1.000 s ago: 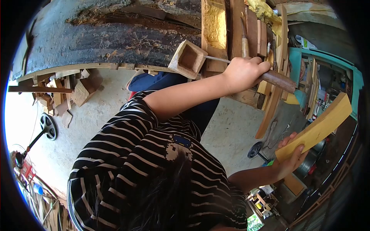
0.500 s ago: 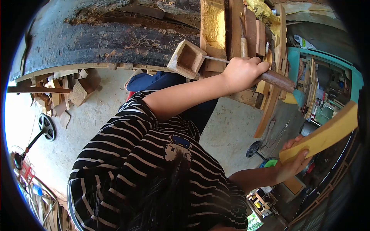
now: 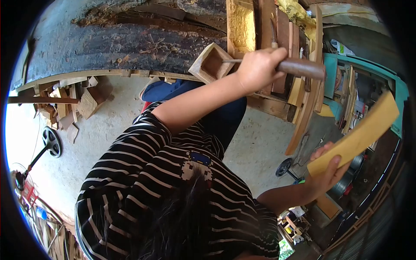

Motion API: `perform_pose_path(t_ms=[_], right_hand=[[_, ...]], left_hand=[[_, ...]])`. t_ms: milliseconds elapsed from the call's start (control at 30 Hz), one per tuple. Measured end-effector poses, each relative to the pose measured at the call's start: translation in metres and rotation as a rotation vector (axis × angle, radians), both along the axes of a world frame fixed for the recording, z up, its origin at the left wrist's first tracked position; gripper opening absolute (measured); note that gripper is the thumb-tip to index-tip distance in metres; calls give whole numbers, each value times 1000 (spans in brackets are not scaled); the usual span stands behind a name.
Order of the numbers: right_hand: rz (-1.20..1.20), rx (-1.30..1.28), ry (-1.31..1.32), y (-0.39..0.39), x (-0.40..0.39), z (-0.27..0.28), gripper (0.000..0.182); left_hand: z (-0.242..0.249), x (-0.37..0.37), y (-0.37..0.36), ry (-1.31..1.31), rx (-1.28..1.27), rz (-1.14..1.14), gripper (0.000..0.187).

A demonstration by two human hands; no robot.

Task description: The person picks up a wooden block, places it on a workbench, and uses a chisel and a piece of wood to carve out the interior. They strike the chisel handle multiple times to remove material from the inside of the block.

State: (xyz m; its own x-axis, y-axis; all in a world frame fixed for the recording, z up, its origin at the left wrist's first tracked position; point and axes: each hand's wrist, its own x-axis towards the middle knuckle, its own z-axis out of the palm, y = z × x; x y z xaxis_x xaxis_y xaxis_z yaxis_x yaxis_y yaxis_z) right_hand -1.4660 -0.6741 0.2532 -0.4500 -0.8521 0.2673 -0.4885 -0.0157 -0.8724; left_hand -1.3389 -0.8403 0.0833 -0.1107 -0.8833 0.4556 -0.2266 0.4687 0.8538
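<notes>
My left hand (image 3: 262, 69) is wrapped round a chisel, its brown wooden handle (image 3: 301, 68) sticking out to the right of the fist. The thin metal blade runs left into the hollow of a small wooden block (image 3: 200, 68), which sits at the bench edge above my legs. Lower right, my right hand (image 3: 329, 169) grips one end of a thick yellowish wooden bat (image 3: 359, 134). The bat slants up and away, apart from the chisel handle.
A dark, rough log (image 3: 143, 52) stretches across the upper left. Beside the block stands a hollowed wooden piece with a yellow inside (image 3: 245, 30). Another tool (image 3: 274, 34) and several planks (image 3: 299, 125) lie to its right. Offcuts (image 3: 89, 102) are piled on the floor at left.
My left hand has moved left and up, and the chisel handle has swung up with it. The blade reaches deeper into the block's hollow. The bat has come slightly left and down.
</notes>
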Motion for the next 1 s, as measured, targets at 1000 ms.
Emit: perform_pose_path(t_ms=[1000], right_hand=[[-101, -65, -17, 15, 7, 8, 57]], left_hand=[[15, -12, 21, -3, -108, -168, 42]])
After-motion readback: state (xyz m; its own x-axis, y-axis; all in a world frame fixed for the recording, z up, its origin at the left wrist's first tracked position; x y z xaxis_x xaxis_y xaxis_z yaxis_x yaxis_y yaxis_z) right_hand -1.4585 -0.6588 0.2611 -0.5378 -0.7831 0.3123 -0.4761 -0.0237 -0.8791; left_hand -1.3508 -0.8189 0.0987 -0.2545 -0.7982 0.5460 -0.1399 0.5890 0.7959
